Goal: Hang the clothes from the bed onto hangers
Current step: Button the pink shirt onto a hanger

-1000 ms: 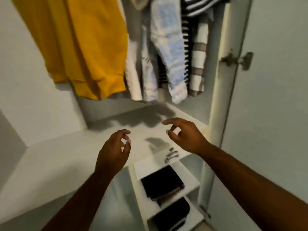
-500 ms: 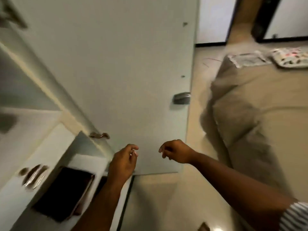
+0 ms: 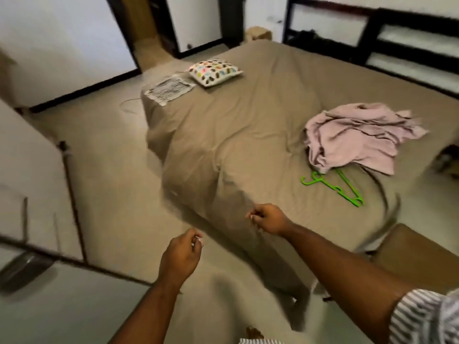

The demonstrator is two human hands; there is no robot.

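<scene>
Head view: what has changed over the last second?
The person turned from the hanging clothes, past the white door, to face the bed, where a pink garment and a green hanger lie. Nothing was picked up or let go. The left hand and right hand stay empty, fingers loosely curled.

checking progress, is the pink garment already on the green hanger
No, the pink garment lies crumpled on the bed and the green hanger lies bare at its edge.
</scene>
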